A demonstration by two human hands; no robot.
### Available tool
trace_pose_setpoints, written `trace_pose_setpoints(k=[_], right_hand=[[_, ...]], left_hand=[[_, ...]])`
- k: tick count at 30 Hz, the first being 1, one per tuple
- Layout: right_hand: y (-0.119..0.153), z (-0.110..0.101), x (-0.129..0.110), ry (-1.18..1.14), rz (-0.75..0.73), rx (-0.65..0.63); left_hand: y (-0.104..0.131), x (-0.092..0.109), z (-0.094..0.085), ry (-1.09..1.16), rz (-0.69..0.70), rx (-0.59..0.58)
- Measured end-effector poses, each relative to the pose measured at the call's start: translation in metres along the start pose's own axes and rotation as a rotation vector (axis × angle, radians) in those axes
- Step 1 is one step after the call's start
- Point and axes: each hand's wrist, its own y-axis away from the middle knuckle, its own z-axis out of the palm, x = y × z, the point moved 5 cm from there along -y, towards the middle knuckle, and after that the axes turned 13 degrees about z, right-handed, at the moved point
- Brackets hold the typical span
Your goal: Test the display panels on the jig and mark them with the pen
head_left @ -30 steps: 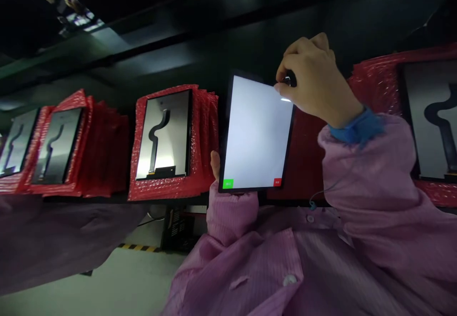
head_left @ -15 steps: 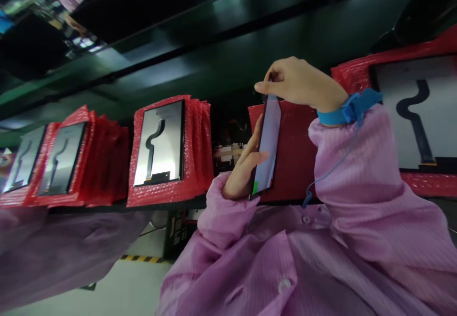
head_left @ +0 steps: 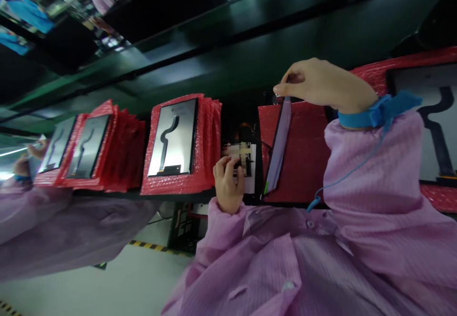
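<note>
An LCD panel (head_left: 279,147) stands tilted, nearly edge-on, over a dark red mat (head_left: 307,159), its lit face turned right. My right hand (head_left: 317,83), with a blue strap at the wrist, pinches the panel's upper edge between thumb and fingers. Just left of the mat, my left hand (head_left: 228,187) rests at a small circuit board fixture (head_left: 246,153) with tape across it. The left fingers are bent but apart, with a gap before the thumb; I see nothing held in them. Whether they touch the fixture I cannot tell.
Left of the fixture lies a stack of red bubble bags (head_left: 210,163) topped by a panel (head_left: 174,140) with a black flex cable. More bagged panels (head_left: 89,147) lie further left, beside another person's sleeve (head_left: 32,211). Another panel (head_left: 410,116) lies on red bags at right.
My left hand has let go of the panel's lower part and moved left to the fixture. The panel has turned more edge-on, still in my right hand. The view has shifted somewhat.
</note>
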Motion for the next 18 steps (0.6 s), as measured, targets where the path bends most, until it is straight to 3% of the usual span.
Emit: trace_pose_setpoints(k=[3,7,13,18], right_hand=[[0.0,0.0,0.0,0.018,-0.015,-0.008],[-0.002,0.0,0.002,0.035,0.012,-0.009],[-0.006,0.001,0.002,0.075,0.024,0.01],[-0.011,0.003,0.002,0.052,0.094,-0.033]], left_hand=[[0.023,-0.013,0.015,-0.15,0.048,-0.154],[0.033,-0.009,0.028,-0.226,0.135,-0.252],[0.032,-0.005,0.03,-0.282,0.187,-0.233],[0.035,-0.005,0.036,-0.273,0.137,-0.219]])
